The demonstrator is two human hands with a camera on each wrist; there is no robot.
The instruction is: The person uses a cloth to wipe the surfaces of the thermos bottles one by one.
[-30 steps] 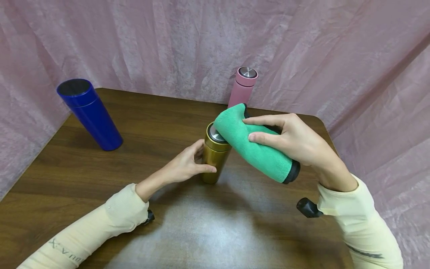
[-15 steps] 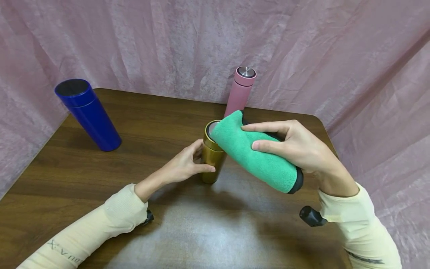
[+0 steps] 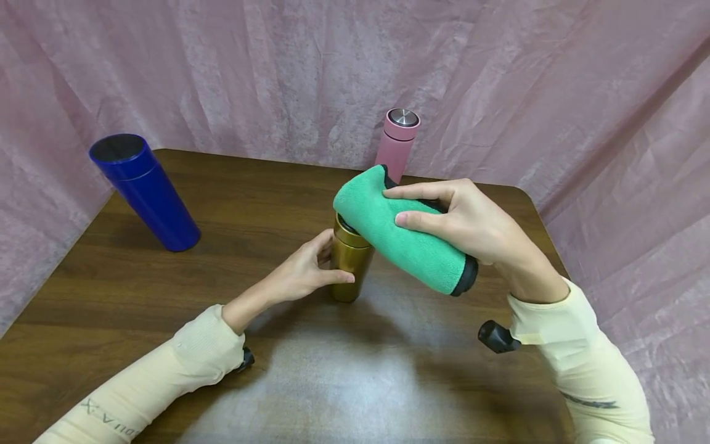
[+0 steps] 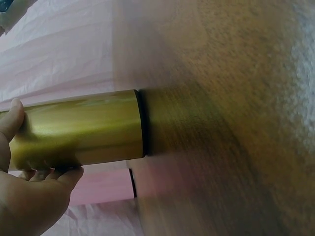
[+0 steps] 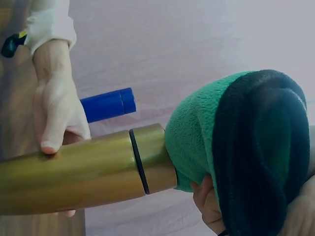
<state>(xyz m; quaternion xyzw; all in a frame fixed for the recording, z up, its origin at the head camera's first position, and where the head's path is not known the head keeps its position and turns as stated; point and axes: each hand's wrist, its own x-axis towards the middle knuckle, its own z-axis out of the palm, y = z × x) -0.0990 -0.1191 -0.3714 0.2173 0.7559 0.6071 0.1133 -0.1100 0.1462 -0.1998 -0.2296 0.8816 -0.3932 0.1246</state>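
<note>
A gold thermos bottle (image 3: 350, 262) stands upright on the wooden table, its silver lid mostly covered by cloth. My left hand (image 3: 302, 268) grips its body from the left, thumb across the near side. In my right hand (image 3: 471, 219) is a folded green microfiber cloth (image 3: 407, 246) with black edging, pinched between thumb and fingers. The cloth's left end lies over the bottle's top. From the right wrist view, the cloth (image 5: 194, 128) presses against the cap end of the gold thermos (image 5: 74, 172). The left wrist view shows the bottle's base (image 4: 140, 123) at the tabletop.
A blue thermos (image 3: 152, 194) stands at the back left of the table (image 3: 266, 191). Behind the cloth, near the back edge, is a pink thermos (image 3: 396, 148). A pink curtain (image 3: 310, 80) hangs behind the table and along its right side.
My right hand first dips slightly toward me, then moves up and left, carrying the green cloth further over the gold thermos's lid. My left hand stays in place on the bottle.
</note>
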